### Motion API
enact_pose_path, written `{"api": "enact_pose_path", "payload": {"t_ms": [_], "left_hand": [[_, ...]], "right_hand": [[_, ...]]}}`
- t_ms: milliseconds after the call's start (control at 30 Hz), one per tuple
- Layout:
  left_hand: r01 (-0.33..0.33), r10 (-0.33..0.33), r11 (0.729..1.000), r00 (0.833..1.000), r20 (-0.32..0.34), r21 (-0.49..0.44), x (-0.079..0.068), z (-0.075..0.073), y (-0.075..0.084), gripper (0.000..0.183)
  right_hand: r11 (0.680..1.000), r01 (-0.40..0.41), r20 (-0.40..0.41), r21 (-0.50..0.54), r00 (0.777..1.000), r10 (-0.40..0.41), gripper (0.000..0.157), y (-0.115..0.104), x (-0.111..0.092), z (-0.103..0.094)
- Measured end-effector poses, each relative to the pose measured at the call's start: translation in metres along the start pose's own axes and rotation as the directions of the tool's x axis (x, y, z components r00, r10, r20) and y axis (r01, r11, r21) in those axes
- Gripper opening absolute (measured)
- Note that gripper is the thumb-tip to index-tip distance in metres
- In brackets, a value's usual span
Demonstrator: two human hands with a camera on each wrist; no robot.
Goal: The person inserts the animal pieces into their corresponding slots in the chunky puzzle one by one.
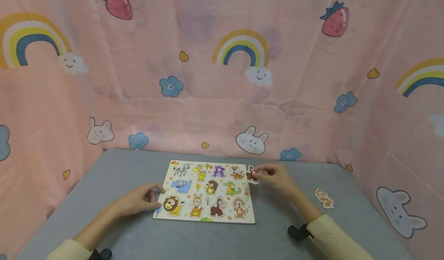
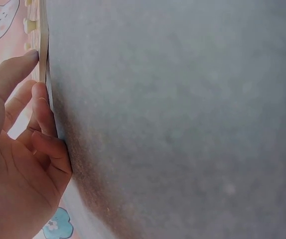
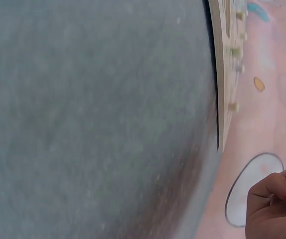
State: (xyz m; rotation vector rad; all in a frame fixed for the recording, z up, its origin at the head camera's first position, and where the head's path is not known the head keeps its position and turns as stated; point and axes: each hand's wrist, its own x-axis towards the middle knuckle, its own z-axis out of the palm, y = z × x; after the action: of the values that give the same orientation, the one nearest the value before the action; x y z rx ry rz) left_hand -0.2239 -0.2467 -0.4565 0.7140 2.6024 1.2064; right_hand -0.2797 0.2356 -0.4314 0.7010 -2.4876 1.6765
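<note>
A pale wooden animal puzzle board (image 1: pixel 187 216) lies on the table. My left hand (image 1: pixel 138 200) is at its left edge, with thumb and index finger apart along the edge. In the left wrist view, the thumb (image 2: pixel 26 64) and fingertips touch the board's side. Just past the board's upper right edge, my right hand (image 1: pixel 275 178) pinches a brown gorilla puzzle piece (image 1: pixel 250 175) between thumb and fingers. The right wrist view shows only part of that hand (image 3: pixel 277 204), and just a sliver of the piece at the frame's border. A loose monkey puzzle piece (image 1: pixel 324 198) lies to the right.
The grey table (image 1: pixel 208 240) ends at a pink patterned curtain (image 1: pixel 194 117) behind and at both sides. Small knobs (image 3: pixel 236 52) stand up from the board's face. Several animals, such as a lion (image 1: pixel 172 205) and an elephant (image 1: pixel 182 186), show on it.
</note>
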Motion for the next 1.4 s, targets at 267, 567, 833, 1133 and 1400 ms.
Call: {"api": "enact_pose_path", "payload": {"t_ms": [267,567,833,1133,1400], "left_hand": [[-0.013,0.013,1.0,1.0,0.004,0.01,0.0,0.0,-0.002,0.036],[-0.01,0.01,1.0,1.0,0.004,0.011,0.0,-0.001,0.0,0.036],[-0.006,0.006,1.0,1.0,0.005,0.007,-0.001,-0.002,0.001,0.036],[-0.013,0.013,1.0,1.0,0.0,0.016,-0.001,-0.002,0.003,0.036],[-0.025,0.025,1.0,1.0,0.006,-0.006,-0.001,-0.001,0.002,0.035]], "right_hand": [[0.999,-0.03,0.053,0.015,0.998,0.03,0.012,-0.007,-0.003,0.016],[0.997,0.036,0.136,0.062,0.99,-0.044,0.009,-0.008,-0.002,0.04],[0.993,0.028,0.176,0.113,0.983,-0.047,0.009,-0.008,-0.003,0.057],[0.993,-0.029,0.183,0.116,0.983,0.007,0.01,-0.013,-0.006,0.071],[0.992,-0.026,0.175,0.124,0.985,0.004,0.013,-0.022,-0.01,0.083]]}}
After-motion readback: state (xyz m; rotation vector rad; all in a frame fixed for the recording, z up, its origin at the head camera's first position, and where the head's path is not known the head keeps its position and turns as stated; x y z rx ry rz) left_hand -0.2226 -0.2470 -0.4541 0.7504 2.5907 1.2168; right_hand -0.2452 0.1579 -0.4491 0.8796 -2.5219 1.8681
